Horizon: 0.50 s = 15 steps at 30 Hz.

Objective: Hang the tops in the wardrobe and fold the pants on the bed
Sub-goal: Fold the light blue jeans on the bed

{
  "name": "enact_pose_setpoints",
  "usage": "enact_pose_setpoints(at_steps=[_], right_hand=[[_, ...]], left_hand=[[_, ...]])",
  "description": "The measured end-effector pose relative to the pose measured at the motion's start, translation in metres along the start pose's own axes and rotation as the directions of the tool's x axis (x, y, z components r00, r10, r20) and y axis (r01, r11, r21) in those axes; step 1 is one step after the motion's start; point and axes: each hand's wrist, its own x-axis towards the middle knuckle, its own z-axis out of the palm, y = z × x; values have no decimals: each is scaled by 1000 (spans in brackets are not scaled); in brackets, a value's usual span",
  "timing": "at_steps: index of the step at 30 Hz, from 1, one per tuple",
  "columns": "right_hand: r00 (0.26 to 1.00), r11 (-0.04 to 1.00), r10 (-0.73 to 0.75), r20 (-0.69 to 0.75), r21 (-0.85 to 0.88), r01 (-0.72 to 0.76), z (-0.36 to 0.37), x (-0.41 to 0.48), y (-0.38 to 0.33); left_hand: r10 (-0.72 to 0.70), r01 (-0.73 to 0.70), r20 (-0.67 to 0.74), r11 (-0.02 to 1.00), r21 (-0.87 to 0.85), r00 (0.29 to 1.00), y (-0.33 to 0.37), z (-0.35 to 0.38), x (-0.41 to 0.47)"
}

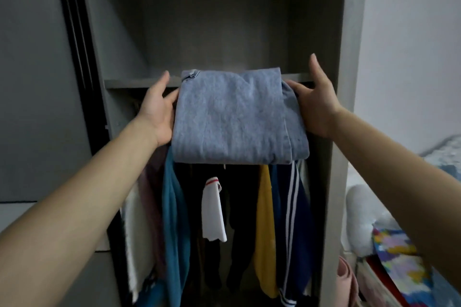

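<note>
Ideally, slide the folded pants (239,117) level onto the shelf (119,83); left hand (157,109) and right hand (316,104) cradle them on flat fingers, thumbs lifted.

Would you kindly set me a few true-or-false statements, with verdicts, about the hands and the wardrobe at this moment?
1. The left hand and the right hand support the folded blue pants from opposite sides. True.
2. The pants lie deep inside the compartment above the shelf. False: only their far edge reaches the shelf's front edge, and the rest is held out in front.
3. Garments hang below the shelf. True.
4. The yellow top hangs to the left of the teal top. False: it hangs to the right of it.
</note>
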Motion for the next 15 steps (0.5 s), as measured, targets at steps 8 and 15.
enact_pose_setpoints(at_steps=[8, 15], right_hand=[[992, 993, -83, 91, -72, 90, 25, 87, -76], [982, 974, -184, 50, -126, 189, 7, 189, -96]], left_hand=[[40, -39, -12, 995, 90, 999, 83, -5, 70], [130, -118, -69, 980, 158, 989, 112, -9, 166]])
